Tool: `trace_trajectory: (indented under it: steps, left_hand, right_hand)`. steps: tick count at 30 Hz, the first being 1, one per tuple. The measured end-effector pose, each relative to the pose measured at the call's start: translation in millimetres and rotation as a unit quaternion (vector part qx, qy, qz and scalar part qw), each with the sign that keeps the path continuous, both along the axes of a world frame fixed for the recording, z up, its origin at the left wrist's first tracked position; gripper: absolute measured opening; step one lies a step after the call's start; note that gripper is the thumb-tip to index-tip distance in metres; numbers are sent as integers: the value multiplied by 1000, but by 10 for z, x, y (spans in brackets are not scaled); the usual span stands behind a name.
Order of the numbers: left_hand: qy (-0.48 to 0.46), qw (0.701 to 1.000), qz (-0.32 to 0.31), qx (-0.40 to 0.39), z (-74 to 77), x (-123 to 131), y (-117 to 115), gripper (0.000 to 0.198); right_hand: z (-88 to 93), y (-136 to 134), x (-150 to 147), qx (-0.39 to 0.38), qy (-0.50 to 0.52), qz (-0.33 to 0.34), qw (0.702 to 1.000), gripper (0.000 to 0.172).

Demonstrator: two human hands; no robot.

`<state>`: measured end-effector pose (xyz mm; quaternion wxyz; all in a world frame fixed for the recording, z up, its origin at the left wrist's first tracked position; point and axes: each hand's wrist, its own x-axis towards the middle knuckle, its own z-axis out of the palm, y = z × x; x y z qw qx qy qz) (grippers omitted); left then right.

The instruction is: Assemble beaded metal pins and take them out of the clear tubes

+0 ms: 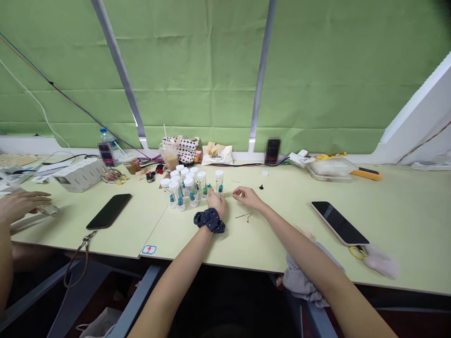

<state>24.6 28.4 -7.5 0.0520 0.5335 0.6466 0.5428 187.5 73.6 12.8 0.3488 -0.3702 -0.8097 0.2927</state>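
Observation:
My left hand (pixel 216 204), with a dark blue scrunchie (pixel 209 220) at its wrist, is closed around the lower part of a clear vial (pixel 219 180). The vial is upright, white-capped and has a blue-green piece inside; its base is partly hidden by my fingers. A small green bit (pixel 209 186) shows at my fingertips. Just to the right, my right hand (pixel 248 197) has its thumb and fingers pinched together, and what lies between them is too small to make out. Several similar capped vials (pixel 190 190) stand grouped left of my left hand. Thin metal pieces (pixel 248 217) lie below my right hand.
A small black part (pixel 261 187) lies right of my hands. Phones (pixel 109 211) (pixel 338 223) rest on either side. Along the back are an iced drink (pixel 169 155), a cream pouch (pixel 217 155) and a plastic container (pixel 331 168). Another person's hand (pixel 24 204) is far left.

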Motion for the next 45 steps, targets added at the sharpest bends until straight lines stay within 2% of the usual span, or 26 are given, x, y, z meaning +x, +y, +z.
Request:
trace_trajectory:
  steps: [2,4,6,8,9,11,14,18,20,22,24,26,29,31,33,35,37,39,42,45]
  left_hand:
    - [7,999,20,38,37,64,-57,35]
    - [29,999,13,38,54,110,-95,31]
    - [55,997,-50,18,44,134,-109,21]
    - [72,988,-140,0,14,143,-103,17]
    - [72,982,-176,-5,-4,145,-97,19]
    - [58,977,-207,-9,-32,142,-83,29]
    - [23,981,-191,-14,-43,124,-66,45]
    - [-17,988,-154,-24,10,115,-73,50]
    - [-24,988,-148,-32,93,144,-123,48]
    - [-21,986,-164,-27,245,189,-231,44]
    - [-19,980,-197,13,482,214,-401,38]
    - [-23,972,-218,87,789,166,-599,34]
    - [-19,958,-201,205,1293,-131,-799,27]
    - [-16,949,-165,269,1591,-484,-780,21]
    - [-18,951,-137,278,1819,-920,-628,15]
    - [-15,967,-121,224,1962,-1382,-384,19]
    - [-2,984,-126,129,2018,-1816,-98,26]
    - [27,989,-146,7,2001,-2183,194,35]
    - [125,957,-207,-159,1871,-2559,617,47]
    - [231,911,-255,-225,1668,-2731,1019,50]
  right_hand:
    - [-7,13,8,3,1,-8,1000,23]
    - [-15,26,15,2,1,-11,1000,22]
    - [-26,37,19,-2,0,-9,1000,21]
    - [-37,46,21,-7,0,-4,1000,20]
    - [-42,50,21,-8,1,-2,1000,19]
    - [-52,56,22,-9,1,-1,1000,19]
    - [-63,63,23,-9,-4,-1,1000,19]
    - [-65,63,29,-8,-8,2,1000,20]
    - [-50,51,34,-6,-10,-1,1000,19]
    - [-21,32,41,-6,-14,-6,1000,17]
    - [17,15,54,-4,-20,-15,1000,17]
    - [54,17,75,3,-31,-37,999,17]
    - [95,83,126,45,-51,-91,994,16]
    - [111,174,174,83,-62,-128,986,17]
    - [120,293,227,113,-74,-156,979,17]
    - [122,422,278,129,-84,-171,973,18]
    - [120,546,320,137,-95,-175,970,18]
    - [115,653,351,143,-106,-174,969,19]
    - [108,793,376,155,-130,-163,966,19]
    - [112,933,380,170,-162,-144,961,19]
